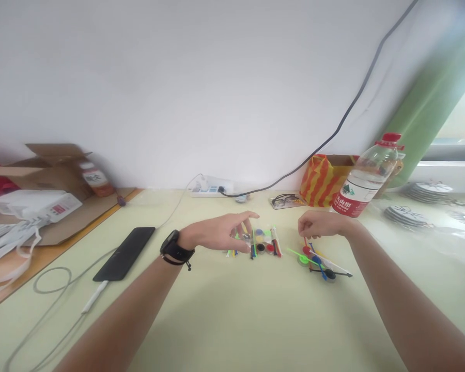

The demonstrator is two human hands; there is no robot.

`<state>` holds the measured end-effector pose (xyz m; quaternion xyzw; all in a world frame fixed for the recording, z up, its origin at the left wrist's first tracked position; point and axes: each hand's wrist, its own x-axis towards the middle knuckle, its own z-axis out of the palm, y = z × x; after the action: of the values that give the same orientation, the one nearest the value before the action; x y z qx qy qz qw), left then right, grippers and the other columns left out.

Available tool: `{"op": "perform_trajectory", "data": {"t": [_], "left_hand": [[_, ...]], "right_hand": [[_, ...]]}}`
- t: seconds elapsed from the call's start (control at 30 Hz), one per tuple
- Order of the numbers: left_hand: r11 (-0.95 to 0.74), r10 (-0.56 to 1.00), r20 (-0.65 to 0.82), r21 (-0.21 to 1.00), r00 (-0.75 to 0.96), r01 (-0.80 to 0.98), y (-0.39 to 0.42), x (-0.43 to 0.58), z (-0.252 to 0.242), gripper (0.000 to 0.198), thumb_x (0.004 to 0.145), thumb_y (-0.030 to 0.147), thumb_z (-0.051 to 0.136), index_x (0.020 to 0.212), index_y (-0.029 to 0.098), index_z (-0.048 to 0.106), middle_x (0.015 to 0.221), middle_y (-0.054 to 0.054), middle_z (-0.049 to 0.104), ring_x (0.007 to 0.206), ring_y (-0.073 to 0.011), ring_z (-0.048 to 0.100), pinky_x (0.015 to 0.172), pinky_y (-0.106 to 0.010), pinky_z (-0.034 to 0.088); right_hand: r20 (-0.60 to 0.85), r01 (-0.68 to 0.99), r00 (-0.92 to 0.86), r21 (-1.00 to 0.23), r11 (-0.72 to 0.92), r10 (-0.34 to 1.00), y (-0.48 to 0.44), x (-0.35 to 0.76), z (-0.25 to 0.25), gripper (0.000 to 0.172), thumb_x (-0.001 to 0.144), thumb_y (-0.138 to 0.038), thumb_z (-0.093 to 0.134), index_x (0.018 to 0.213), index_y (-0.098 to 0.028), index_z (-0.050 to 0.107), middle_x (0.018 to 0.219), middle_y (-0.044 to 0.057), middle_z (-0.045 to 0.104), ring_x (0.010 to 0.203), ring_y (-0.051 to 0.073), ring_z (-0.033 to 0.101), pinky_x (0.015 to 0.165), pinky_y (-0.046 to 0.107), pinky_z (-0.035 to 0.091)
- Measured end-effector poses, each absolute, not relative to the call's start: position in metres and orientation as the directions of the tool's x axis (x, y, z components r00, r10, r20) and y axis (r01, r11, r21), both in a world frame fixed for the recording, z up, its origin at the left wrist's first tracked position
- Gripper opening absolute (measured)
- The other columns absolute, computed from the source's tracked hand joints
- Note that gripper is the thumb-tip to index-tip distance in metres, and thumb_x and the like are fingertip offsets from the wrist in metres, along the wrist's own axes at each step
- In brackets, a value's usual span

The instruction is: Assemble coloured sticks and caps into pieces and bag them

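- Your left hand (227,232) is released, thumb and fingers spread apart, beside and partly over small coloured sticks (277,244) and round discs (261,248) on the table (256,315)
- Your right hand (321,223) is curled, its fingertips at the upper end of a red pointer (306,250); I cannot tell whether they grip it
- Green (303,259), blue and black pointers lie crossed just below that hand
- A large bottle (356,188) stands behind your right wrist
- A phone (126,253) lies left of your watch (174,249)

Smooth, coloured plastic pieces (321,264), smooth tabletop (248,310), glossy clear plastic bottle (366,178), matt cardboard box (58,176)
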<state>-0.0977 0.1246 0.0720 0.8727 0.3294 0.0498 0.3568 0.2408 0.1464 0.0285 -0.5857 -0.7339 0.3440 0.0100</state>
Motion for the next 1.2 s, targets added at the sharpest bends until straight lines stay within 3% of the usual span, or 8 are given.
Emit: {"op": "perform_trajectory", "data": {"t": [0.3, 0.43, 0.57, 0.77, 1.2], "left_hand": [[-0.386, 0.542, -0.279, 0.756, 0.793, 0.529, 0.126, -0.107, 0.084, 0.077, 0.091, 0.045, 0.067, 0.157, 0.031, 0.030, 0.116, -0.006, 0.063, 0.098, -0.0233, 0.064, 0.085, -0.034, 0.047], [-0.364, 0.519, -0.268, 0.790, 0.812, 0.493, 0.129, -0.110, 0.081, 0.074, 0.092, 0.045, 0.066, 0.156, 0.034, 0.032, 0.125, -0.006, 0.060, 0.103, -0.0241, 0.061, 0.089, -0.035, 0.046], [-0.343, 0.494, -0.252, 0.822, 0.832, 0.454, 0.132, -0.112, 0.078, 0.071, 0.092, 0.043, 0.065, 0.155, 0.033, 0.033, 0.125, -0.006, 0.059, 0.106, -0.0236, 0.058, 0.091, -0.034, 0.045], [-0.281, 0.442, -0.211, 0.890, 0.872, 0.358, 0.134, -0.110, 0.072, 0.067, 0.093, 0.043, 0.063, 0.153, 0.030, 0.036, 0.107, -0.004, 0.058, 0.097, -0.0220, 0.055, 0.087, -0.034, 0.043], [-0.211, 0.405, -0.168, 0.939, 0.899, 0.271, 0.130, -0.099, 0.071, 0.063, 0.091, 0.048, 0.061, 0.148, 0.031, 0.041, 0.102, -0.004, 0.054, 0.084, -0.0202, 0.053, 0.080, -0.034, 0.046]], "right_hand": [[-0.275, 0.705, -0.433, -0.697, 0.132, 0.859, 0.134, 0.254, 0.058, 0.026, 0.078, -0.046, 0.072, 0.079, -0.020, 0.072, 0.082, 0.008, 0.075, 0.079, 0.025, 0.070, 0.072, 0.035, 0.055], [-0.199, 0.743, -0.365, -0.651, 0.155, 0.910, 0.129, 0.261, 0.071, 0.030, 0.079, -0.051, 0.072, 0.078, -0.021, 0.074, 0.083, 0.008, 0.075, 0.084, 0.027, 0.070, 0.073, 0.035, 0.054], [-0.025, 0.758, -0.246, -0.629, 0.176, 0.969, 0.121, 0.260, 0.085, 0.032, 0.081, -0.055, 0.071, 0.086, -0.023, 0.075, 0.086, 0.007, 0.076, 0.085, 0.028, 0.070, 0.069, 0.036, 0.052], [0.280, 0.511, -0.242, -0.777, 0.367, 0.929, 0.101, 0.232, 0.106, 0.037, 0.081, -0.058, 0.075, 0.092, -0.023, 0.075, 0.086, 0.008, 0.075, 0.087, 0.027, 0.070, 0.079, 0.041, 0.055], [0.269, 0.473, -0.462, -0.731, 0.491, 0.845, 0.101, 0.171, 0.087, 0.021, 0.090, -0.041, 0.066, 0.098, -0.022, 0.073, 0.096, 0.006, 0.076, 0.087, 0.023, 0.071, 0.080, 0.037, 0.058]]}}
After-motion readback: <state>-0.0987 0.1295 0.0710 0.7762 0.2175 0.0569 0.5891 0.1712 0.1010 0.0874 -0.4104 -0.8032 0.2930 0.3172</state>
